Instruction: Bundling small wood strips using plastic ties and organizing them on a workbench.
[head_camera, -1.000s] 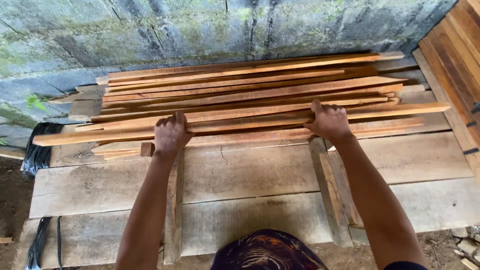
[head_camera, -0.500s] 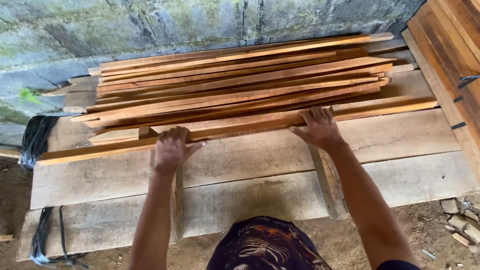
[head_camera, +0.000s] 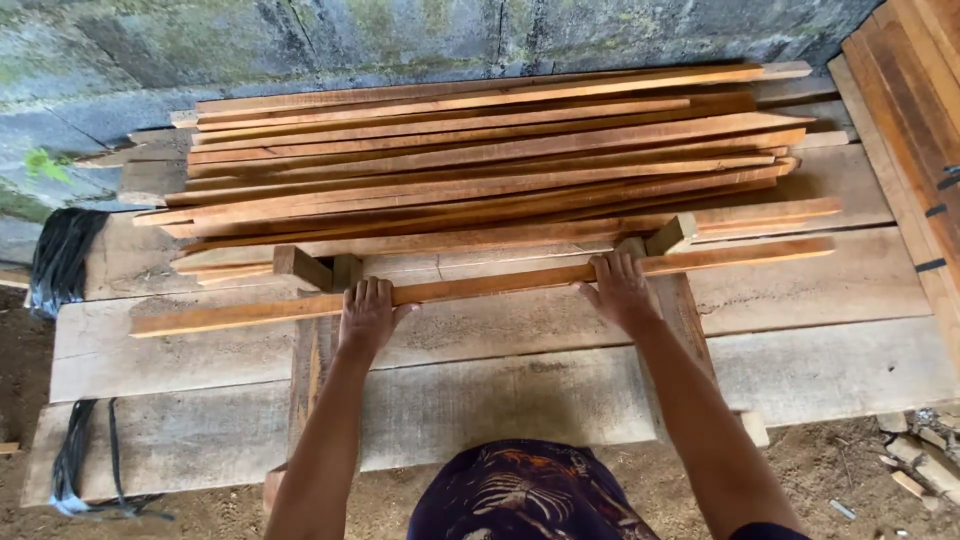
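Observation:
A long, thin reddish wooden strip lies across two short wooden cross blocks, apart from the pile. My left hand rests on it left of the middle, fingers curled over its far edge. My right hand grips it to the right of the middle, beside a cross block. Behind the strip, a stack of several similar strips lies lengthwise on wide grey planks.
A mossy concrete wall runs behind the stack. More brown boards lean at the right. Black straps hang at the left end of the planks. Wood scraps lie on the dirt at lower right.
Both hands have drawn one strip off the front of the pile toward me; it now lies apart from the stack on the cross blocks.

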